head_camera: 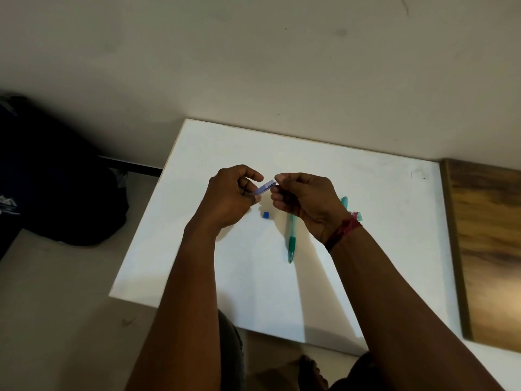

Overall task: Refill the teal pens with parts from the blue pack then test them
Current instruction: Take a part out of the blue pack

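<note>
**Mia:** What are the hands doing?

**Ben:** Both are up over the white board [352,193]. The left hand [229,197] pinches one end of the little blue pack [265,188]. The right hand [306,203] has its fingertips closed at the other end, and it looks like they are pulling out something thin. It is too small for me to be sure.

**Mia:** Where are the pens?

**Ben:** One teal pen [291,240] lies flat on the board, just under the right hand. Another teal pen [344,203] peeks out behind the right wrist. Most of it is hidden.

**Mia:** Is the job nearly done?

**Ben:** No, I think it is near the start. The pack is open, I guess, because a small blue bit [265,215] sits on the board like a cap. The pen I can see well looks whole and closed. So the new parts are not yet in the pens, and testing comes after that. I see no paper for testing.

**Mia:** Any words to read?

**Ben:** None. The pack and pens are too small and blurry. The dark bag [56,182] on the floor has a pale mark, but I can't read it.
</note>
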